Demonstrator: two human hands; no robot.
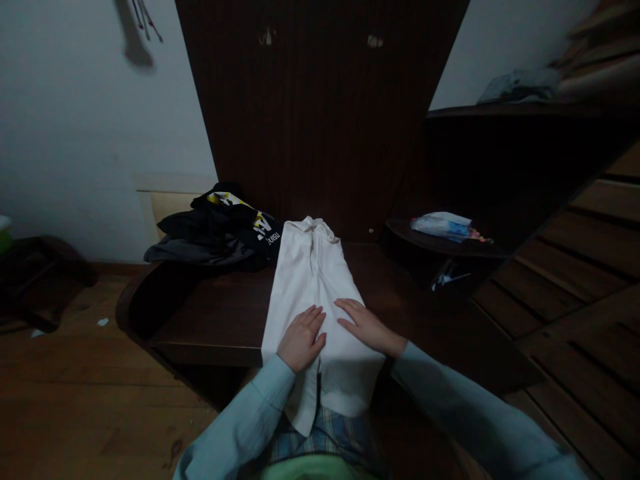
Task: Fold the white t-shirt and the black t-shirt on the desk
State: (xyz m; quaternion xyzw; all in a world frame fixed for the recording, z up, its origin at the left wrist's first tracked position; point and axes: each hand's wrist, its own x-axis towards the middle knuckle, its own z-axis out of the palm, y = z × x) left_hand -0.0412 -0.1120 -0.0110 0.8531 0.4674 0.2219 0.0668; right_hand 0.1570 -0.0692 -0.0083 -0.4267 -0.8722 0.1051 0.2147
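Your left hand (302, 338) lies flat on the white garment, its fingers close together; your right hand (369, 327) lies flat just beside it, fingers slightly parted and thumb out. Neither grips anything. Behind them stands the dark panel (320, 120), the largest thing in front of you. Next comes the dark bench (215, 313), with a rounded left end. The white garment (320, 267) runs lengthwise over it, its far end near the panel and its near end hanging past the front edge toward your plaid clothing (330, 433). To its left, touching it, the dark clothes (215, 233) sit in a heap, with white lettering and a yellow-and-white patch showing. To the right, on a small shelf (400, 232), you have a white and blue packet (443, 225).
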